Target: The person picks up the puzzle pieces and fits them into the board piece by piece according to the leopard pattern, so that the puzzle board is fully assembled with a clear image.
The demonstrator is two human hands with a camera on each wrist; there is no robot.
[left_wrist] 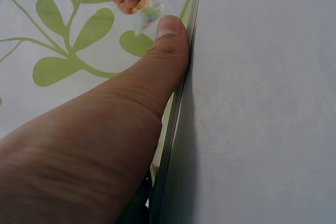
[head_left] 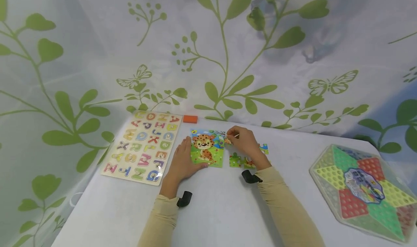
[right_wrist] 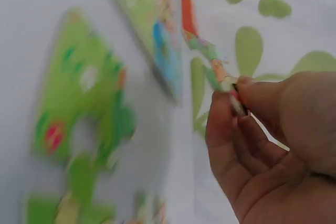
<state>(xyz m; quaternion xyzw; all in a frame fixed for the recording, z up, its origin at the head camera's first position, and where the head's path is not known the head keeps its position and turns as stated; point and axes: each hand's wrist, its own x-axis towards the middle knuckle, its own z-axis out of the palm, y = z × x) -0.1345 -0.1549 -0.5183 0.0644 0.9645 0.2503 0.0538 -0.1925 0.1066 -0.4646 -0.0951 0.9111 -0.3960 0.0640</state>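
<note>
A square jigsaw puzzle [head_left: 213, 156] with a cartoon leopard lies on the white table. My left hand [head_left: 183, 160] rests along its left edge with the fingers straight, the thumb reaching along the lower edge. Just right of the puzzle's upper corner, my right hand [head_left: 242, 142] pinches a small jigsaw piece [right_wrist: 218, 69] between thumb and fingers. That piece is raised off the table and seen nearly edge-on in the right wrist view. Several loose pieces lie beneath and beside the right hand, among them a green one [head_left: 235, 161] and a blue-green one [head_left: 264, 148].
An alphabet board [head_left: 135, 168] with colored letters lies to the left. Behind the puzzle sits an orange block [head_left: 190, 119]. A hexagonal checkers-style game board [head_left: 363, 187] with a star pattern occupies the right side. Leaf-printed cloth [head_left: 208, 59] hangs along the table's back edge.
</note>
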